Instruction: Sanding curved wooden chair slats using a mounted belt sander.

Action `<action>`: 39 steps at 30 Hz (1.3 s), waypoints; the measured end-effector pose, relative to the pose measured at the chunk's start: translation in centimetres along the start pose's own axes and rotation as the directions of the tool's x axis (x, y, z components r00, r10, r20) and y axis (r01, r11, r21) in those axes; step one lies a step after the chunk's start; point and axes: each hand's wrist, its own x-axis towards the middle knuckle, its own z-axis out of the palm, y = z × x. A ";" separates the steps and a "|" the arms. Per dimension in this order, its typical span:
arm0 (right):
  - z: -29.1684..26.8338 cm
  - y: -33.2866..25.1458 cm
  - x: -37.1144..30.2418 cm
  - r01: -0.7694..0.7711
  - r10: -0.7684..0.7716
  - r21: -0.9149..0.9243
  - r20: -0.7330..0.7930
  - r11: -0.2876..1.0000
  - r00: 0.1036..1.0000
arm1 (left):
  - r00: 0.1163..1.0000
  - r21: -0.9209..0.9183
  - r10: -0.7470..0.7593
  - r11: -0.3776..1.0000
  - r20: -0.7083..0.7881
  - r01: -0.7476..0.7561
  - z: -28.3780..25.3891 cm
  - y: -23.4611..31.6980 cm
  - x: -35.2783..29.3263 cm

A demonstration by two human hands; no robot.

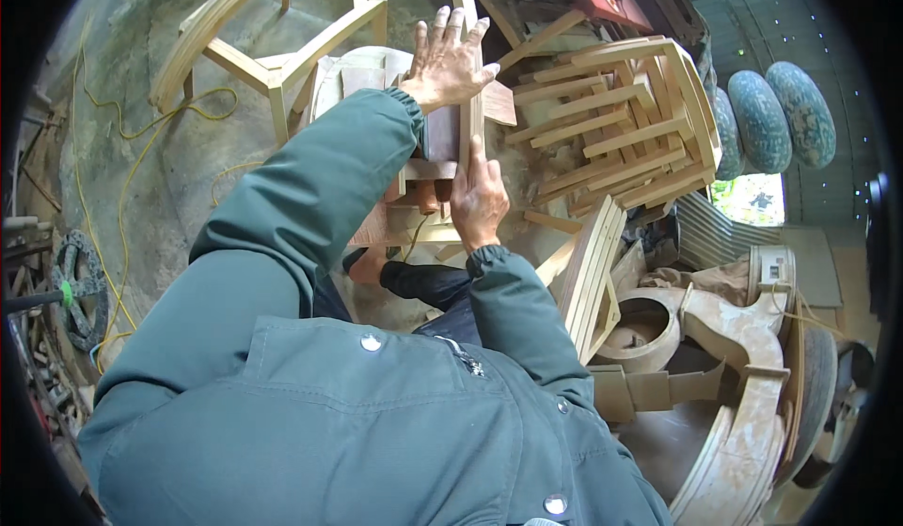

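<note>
Wood strip (471, 122): curved at far end, runs along right edge of small worktop (381, 57), near end toward the person. Left hand (447, 61): open, palm down across strip, fingers spread, not closed round it. Right hand (480, 197): at strip's near end, index finger extended along it, other fingers bent; cannot tell whether they grip. Floor: wooden frame (329, 39) past worktop's left edge, yellow cord (123, 134) farther left; slatted stack (588, 115) past right edge.
</note>
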 end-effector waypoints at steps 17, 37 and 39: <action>-3.5 2.1 -20.8 -0.065 0.064 0.122 0.006 0.990 0.998 | 0.961 0.170 -0.025 0.985 0.277 -0.023 3.5 3.5 -7.0; 3.0 1.5 4.2 0.013 0.033 0.142 -0.321 0.990 0.946 | 0.971 -0.314 0.095 0.949 0.219 -0.022 1.6 -4.0 22.8; 2.8 1.3 3.6 -0.003 0.042 0.125 -0.309 0.992 0.950 | 0.968 -0.239 0.169 0.963 0.185 -0.123 1.4 -3.7 21.9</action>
